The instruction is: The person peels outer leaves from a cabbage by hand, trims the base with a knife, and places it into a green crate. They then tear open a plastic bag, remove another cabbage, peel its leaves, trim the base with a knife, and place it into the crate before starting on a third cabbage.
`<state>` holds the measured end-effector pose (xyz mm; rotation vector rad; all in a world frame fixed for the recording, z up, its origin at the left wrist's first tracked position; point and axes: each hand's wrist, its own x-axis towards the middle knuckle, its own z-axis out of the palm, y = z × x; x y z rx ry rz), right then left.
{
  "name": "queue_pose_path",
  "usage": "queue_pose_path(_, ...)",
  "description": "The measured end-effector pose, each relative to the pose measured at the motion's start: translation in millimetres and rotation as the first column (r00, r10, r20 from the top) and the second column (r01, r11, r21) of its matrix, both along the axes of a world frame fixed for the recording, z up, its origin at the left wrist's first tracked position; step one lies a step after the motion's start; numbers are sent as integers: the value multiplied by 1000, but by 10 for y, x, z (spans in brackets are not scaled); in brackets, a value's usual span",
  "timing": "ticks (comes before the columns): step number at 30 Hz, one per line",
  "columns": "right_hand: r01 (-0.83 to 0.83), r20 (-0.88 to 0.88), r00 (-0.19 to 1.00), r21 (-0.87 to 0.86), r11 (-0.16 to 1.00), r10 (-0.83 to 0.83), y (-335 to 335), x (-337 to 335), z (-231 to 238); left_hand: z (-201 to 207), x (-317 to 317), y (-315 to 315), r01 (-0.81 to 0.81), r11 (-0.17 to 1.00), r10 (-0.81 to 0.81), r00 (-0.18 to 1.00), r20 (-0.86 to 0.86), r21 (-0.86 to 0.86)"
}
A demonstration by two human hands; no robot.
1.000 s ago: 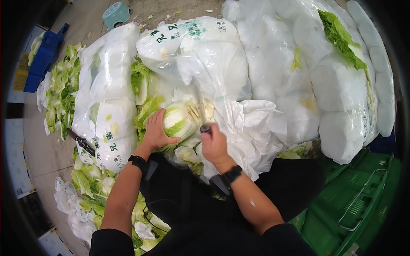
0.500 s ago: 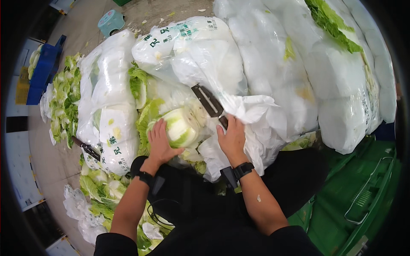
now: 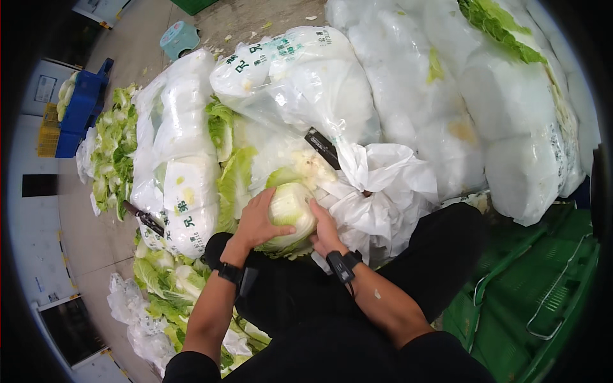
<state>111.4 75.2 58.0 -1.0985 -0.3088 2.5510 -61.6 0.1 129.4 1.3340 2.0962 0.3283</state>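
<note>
A trimmed napa cabbage (image 3: 292, 207) is held between my two hands, just in front of my lap. My left hand (image 3: 258, 222) wraps its left side, thumb lying across the front. Against its right side is my right hand (image 3: 325, 228), fingers curved around it and partly hidden. Just beyond lies a dark-bladed knife (image 3: 323, 147) on the plastic; its handle is mostly hidden by a crumpled white bag (image 3: 389, 182). A pale cut piece of cabbage (image 3: 313, 167) rests beside the blade, and loose green leaves (image 3: 235, 185) lie to the left.
Large plastic bags of cabbages (image 3: 313, 76) surround the work spot. A second knife (image 3: 145, 220) lies at the left bag. Cabbage leaves (image 3: 163, 277) cover the floor at left. Green crates (image 3: 523, 287) stand at right; a small stool (image 3: 179, 39) and a blue crate (image 3: 80, 105) are farther off.
My right hand has let go of the knife and moved onto the cabbage's right side. The cabbage has come nearer to me and turned; the knife stays on the plastic.
</note>
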Motion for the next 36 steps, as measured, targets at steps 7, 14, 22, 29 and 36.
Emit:
queue_pose_path(7,-199,134,980,739,644,149,183,246,1246,842,77,-165,-502,812,326,814,481,299)
queue_pose_path(14,-180,58,978,715,676,198,143,544,1364,1397,297,-231,-302,889,228,944,239,345)
queue_pose_path(22,-337,95,938,483,808,334,170,564,2400,2184,657,-586,-743,659,511,329,794,-116)
queue_pose_path(29,-297,208,943,169,940,260,-368,901,3584,3408,1216,-975,-767,599,570,209,795,-228)
queue_pose_path(36,-600,-12,797,103,793,604,-536,613,5183,4754,1172,-1871,-859,392,270,-234,934,-329)
